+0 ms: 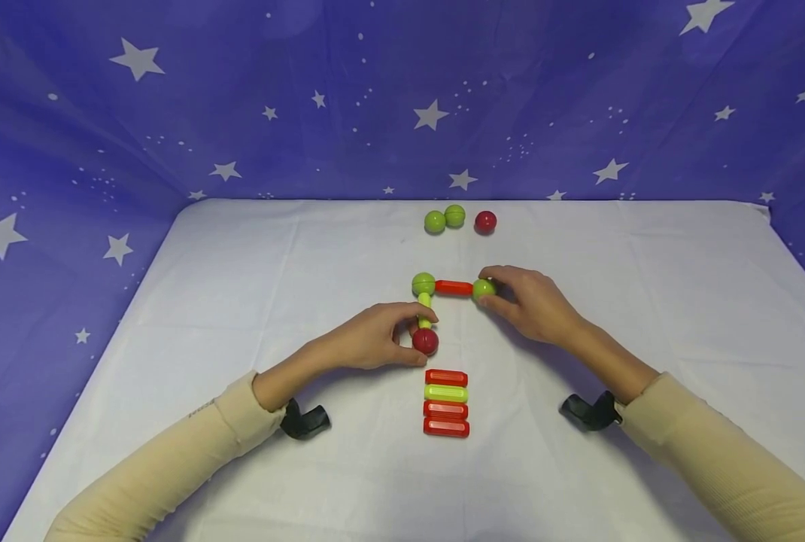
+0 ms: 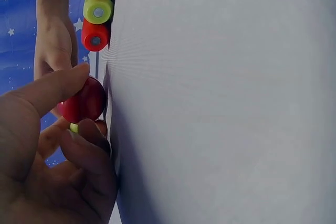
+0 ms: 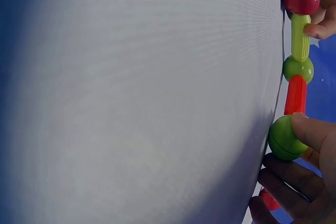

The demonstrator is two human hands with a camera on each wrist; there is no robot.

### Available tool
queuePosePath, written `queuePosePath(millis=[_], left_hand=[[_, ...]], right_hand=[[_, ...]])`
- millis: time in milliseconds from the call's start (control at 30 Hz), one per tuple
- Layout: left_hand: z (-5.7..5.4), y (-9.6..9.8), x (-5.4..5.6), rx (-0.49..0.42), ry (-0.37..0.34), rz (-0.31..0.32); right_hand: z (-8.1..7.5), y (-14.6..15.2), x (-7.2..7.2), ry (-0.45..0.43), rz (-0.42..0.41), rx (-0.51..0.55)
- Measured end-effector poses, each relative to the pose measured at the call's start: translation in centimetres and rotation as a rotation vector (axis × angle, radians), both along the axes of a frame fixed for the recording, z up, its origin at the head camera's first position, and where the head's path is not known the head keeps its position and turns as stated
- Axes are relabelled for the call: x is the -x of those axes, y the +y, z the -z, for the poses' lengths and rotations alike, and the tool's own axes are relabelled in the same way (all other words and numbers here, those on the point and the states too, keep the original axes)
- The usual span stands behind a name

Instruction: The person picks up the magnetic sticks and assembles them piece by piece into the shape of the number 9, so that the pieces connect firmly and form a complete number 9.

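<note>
- Currently, the left hand [image 1: 382, 336] pinches a red ball [image 1: 426, 342] at the near end of a yellow-green rod [image 1: 425, 301].
- The right hand [image 1: 534, 301], apart from the left, grips an end green ball [image 1: 481, 290] on a red rod [image 1: 454, 288].
- Both rods meet at a corner green ball [image 1: 423, 284], forming an L on the white-covered desk [image 1: 294, 263].
- Nearer, four loose rods [image 1: 446, 410] lie side by side.
- Beyond sit two spare green balls [image 1: 435, 221] and a spare red ball [image 1: 486, 222].
</note>
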State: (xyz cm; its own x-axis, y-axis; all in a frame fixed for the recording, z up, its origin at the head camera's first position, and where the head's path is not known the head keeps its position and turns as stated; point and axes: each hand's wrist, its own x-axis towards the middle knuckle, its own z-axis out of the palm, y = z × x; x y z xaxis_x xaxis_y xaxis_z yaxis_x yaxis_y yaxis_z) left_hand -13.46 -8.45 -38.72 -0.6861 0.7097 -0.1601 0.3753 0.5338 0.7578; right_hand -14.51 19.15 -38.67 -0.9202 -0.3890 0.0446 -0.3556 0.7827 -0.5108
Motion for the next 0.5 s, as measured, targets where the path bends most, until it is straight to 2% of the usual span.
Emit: queuePosePath(millis=[300, 500], left_hand=[[-0.05, -0.15, -0.02, -0.023, 0.007, -0.01], [0.04, -0.43, 0.03, -0.026, -0.02, -0.014]], right_hand=[[0.1, 0.02, 0.22, -0.004, -0.01, 0.004], [0.2, 0.07, 0.27, 0.0, -0.011, 0.008]])
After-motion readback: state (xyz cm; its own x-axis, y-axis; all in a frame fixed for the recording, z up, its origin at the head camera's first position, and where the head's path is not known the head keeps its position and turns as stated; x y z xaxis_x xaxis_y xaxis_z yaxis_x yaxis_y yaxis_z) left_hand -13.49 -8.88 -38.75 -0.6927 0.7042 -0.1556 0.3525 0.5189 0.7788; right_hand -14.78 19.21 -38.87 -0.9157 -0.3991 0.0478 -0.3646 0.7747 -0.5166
